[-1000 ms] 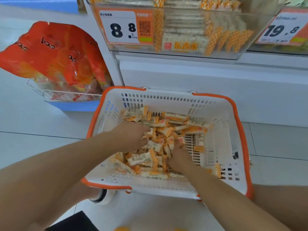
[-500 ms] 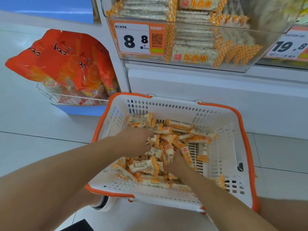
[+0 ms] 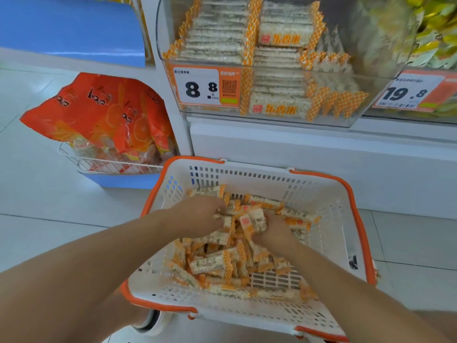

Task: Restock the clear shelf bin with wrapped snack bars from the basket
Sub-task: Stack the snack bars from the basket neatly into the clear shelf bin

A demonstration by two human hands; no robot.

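Observation:
A white basket with an orange rim point(image 3: 346, 184) sits on the floor below the shelf, holding a loose pile of wrapped snack bars point(image 3: 212, 263) in white and orange wrappers. Both my hands are down in the pile. My left hand point(image 3: 197, 214) curls its fingers round bars at the pile's far left. Beside it, my right hand point(image 3: 272, 233) grips a bunch of bars point(image 3: 254, 220) that stick up between the two hands. Above, the clear shelf bin point(image 3: 358, 115) holds neat stacks of the same bars behind an 8.8 price tag point(image 3: 200, 86).
Orange snack bags point(image 3: 99, 117) lie in a wire rack point(image 3: 99, 164) on a blue stand at the left. Another clear bin with yellow packs point(image 3: 437, 33) and a 19.8 tag sits at the right. A white shelf base runs behind the basket, on a pale tiled floor.
My hands have drawn together and gathered bars, and a bunch now sticks up between them. My view has tilted up, showing more of the shelf bin.

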